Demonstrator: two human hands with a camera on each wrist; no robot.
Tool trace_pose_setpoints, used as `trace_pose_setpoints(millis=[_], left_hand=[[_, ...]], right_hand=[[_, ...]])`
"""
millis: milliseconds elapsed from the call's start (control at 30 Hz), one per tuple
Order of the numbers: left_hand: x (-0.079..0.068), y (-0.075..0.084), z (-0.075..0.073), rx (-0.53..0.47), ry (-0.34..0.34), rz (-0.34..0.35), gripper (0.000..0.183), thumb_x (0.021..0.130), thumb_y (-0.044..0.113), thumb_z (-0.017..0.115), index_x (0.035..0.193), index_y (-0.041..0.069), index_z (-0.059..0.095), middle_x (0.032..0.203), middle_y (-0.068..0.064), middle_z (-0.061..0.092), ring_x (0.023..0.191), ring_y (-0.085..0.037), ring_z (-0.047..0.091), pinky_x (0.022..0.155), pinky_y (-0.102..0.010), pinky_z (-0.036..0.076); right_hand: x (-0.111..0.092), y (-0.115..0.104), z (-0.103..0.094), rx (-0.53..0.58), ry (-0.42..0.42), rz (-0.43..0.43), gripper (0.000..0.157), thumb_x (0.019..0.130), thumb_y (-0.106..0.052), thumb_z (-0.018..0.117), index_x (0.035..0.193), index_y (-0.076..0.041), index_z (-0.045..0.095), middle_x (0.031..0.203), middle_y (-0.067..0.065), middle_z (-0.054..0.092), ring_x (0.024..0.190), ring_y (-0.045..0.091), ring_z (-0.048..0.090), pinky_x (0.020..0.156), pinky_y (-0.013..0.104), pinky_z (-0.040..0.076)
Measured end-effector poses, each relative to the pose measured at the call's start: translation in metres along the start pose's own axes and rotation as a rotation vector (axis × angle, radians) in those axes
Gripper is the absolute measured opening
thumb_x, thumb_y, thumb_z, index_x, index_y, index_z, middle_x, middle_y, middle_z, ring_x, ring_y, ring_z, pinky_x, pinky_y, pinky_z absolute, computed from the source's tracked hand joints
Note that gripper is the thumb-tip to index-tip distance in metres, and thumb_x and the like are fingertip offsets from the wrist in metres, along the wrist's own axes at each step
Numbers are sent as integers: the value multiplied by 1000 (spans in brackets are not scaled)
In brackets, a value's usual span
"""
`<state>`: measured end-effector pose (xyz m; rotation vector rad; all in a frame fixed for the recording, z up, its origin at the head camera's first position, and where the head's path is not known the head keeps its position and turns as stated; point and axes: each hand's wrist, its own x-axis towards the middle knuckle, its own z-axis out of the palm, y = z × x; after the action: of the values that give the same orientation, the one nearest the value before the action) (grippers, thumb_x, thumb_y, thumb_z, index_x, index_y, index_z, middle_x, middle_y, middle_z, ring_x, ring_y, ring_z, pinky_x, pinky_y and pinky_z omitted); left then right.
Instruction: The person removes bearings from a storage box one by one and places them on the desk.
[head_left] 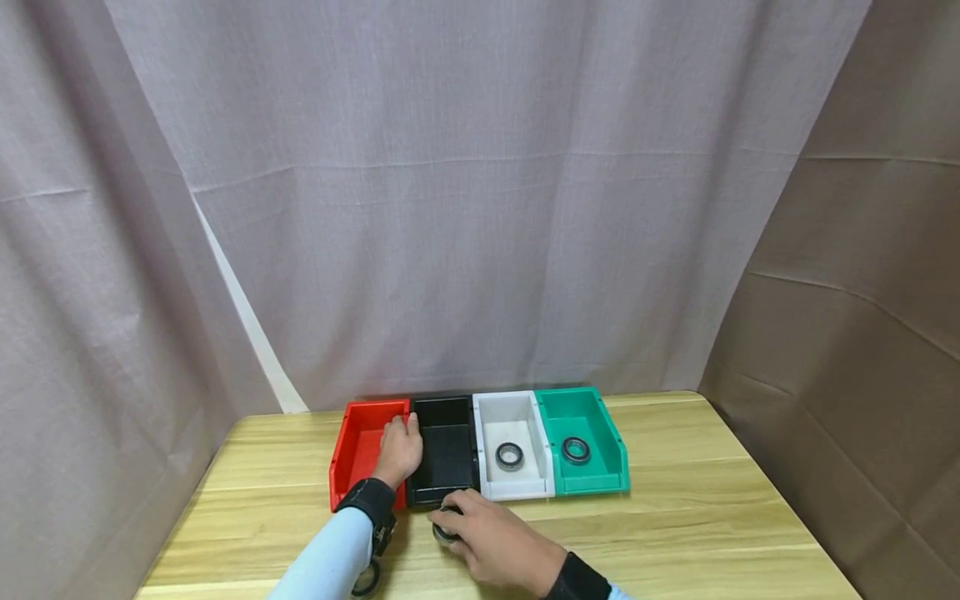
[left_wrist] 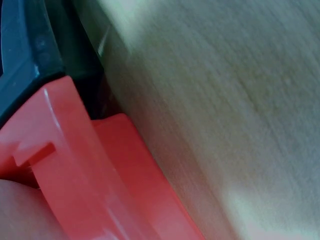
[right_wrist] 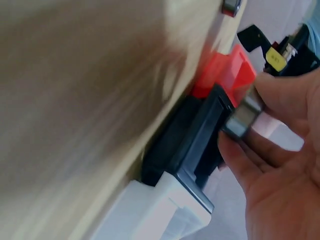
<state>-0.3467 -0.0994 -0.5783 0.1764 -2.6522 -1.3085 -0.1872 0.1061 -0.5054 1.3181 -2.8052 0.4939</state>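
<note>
My right hand (head_left: 501, 537) pinches a ring-shaped metal bearing (right_wrist: 244, 117) between thumb and fingers, just in front of the black bin (head_left: 444, 454). In the head view, my left hand (head_left: 400, 454) lies over the wall between the red bin (head_left: 341, 454) and the black bin. Its fingertips are hidden, so I cannot tell whether it grips the wall. One bearing (head_left: 509, 456) lies in the white bin (head_left: 517, 489), another bearing (head_left: 576, 450) in the green bin (head_left: 588, 482). On the table, partly behind my left forearm, lies another bearing (head_left: 366, 577).
The bins stand side by side in a row on a wooden table (head_left: 720, 500), near its back edge. Grey curtains (head_left: 480, 208) hang behind it, and a brown curtain (head_left: 847, 375) hangs along the right side.
</note>
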Motion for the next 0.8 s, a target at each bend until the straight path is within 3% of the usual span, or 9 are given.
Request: trace_pose_setpoints(millis=[267,467,600,800], left_hand=[[-24,37,-26,-11,-36,-24,53,115,35,40,125,-14,57,119,-34,61,112,-50,57,101,-64,47],[-19,31,-20,13,-6,7,53,115,37,39,120,-12,59,114,-32,62,106,-49,58,96,-61,49],[-23,41,-27,1,-53,-33,48,114,31,42,125,-13,57,121,-33,61,113,-49,57,103,-63,47],[-25,39,-27,-4,-11,-10,48,114,30,41,120,-14,58,116,-36,61,110,-53,58,101,-63,48]], right_hand=[[-2,-5,12,-23,-159,-46,41,96,-24,80,137,-25,70,114,-10,64,94,-3,53,83,14,52],[2,-7,21,-31,-247,-25,39,95,-29,82,132,-26,71,109,-12,65,89,-4,50,78,13,49],[3,-8,24,-43,-234,-19,38,95,-31,82,130,-26,71,108,-12,65,89,-4,50,78,13,49],[5,-10,27,-126,-205,-51,35,95,-35,82,127,-26,72,106,-13,64,90,-4,50,74,12,45]])
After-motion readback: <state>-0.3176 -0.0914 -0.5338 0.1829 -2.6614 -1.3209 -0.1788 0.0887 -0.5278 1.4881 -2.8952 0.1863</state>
